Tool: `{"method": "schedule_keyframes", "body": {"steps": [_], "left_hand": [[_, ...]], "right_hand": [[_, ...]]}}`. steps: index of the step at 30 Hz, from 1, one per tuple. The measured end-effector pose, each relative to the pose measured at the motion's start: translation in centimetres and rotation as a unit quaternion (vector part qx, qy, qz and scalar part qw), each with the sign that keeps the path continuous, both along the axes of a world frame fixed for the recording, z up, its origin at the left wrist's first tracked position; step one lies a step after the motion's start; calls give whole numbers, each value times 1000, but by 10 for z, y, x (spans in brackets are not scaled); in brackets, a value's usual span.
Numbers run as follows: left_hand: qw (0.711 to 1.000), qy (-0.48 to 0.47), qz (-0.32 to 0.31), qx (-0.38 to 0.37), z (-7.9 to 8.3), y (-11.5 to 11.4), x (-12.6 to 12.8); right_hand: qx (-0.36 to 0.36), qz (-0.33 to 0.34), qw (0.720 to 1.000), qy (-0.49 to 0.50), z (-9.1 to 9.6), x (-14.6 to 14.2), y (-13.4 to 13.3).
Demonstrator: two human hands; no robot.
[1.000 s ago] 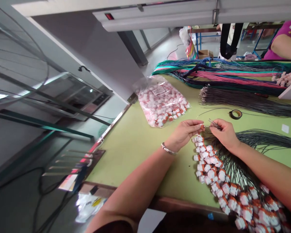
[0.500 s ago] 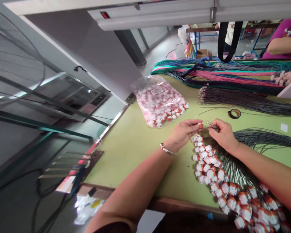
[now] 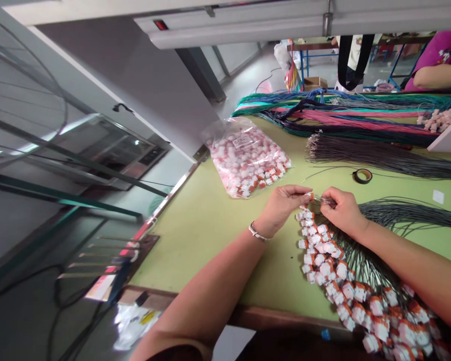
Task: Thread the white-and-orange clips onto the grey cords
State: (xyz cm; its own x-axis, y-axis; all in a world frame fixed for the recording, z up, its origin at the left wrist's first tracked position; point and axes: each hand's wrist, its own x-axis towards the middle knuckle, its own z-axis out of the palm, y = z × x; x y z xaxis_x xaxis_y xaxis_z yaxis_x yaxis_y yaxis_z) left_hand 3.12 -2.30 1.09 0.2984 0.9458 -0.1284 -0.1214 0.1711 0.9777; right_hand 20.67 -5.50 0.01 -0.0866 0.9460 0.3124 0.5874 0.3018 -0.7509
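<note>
Left hand [image 3: 285, 206] pinches connector [image 3: 309, 197], right of frame centre; right hand [image 3: 342, 210] clamps wires [image 3: 327, 201]; connector likely light, rigid: hold by sides; wires likely limp

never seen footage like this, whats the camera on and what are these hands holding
The camera sits on a person's head, looking forward and down at their own bare hands; no robot here. The left hand pinches a small white-and-orange connector, and the right hand holds thin wire ends close to it. On the green table lie a clear bag of similar pieces, bundles of dark wire, a roll of tape and, from the hands toward the near edge, many connectors on wires.
</note>
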Motion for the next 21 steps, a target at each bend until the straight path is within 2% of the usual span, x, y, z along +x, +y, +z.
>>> {"method": "schedule_keyframes", "body": {"steps": [6,11,15,21], "left_hand": [[998,-43,-25,-48,-5,-1,2],[995,-62,-21,-80,-9,-4,7],[994,-63,-10,-89,-10,-6,10],[992,-89,-5,-90,-7,-4,11]], "right_hand": [[-23,27,999,11,-2,3,1],[-30,33,999,17,-2,1,1],[-38,35,999,4,-4,0,1],[-48,13,997,61,-6,0,4]]}}
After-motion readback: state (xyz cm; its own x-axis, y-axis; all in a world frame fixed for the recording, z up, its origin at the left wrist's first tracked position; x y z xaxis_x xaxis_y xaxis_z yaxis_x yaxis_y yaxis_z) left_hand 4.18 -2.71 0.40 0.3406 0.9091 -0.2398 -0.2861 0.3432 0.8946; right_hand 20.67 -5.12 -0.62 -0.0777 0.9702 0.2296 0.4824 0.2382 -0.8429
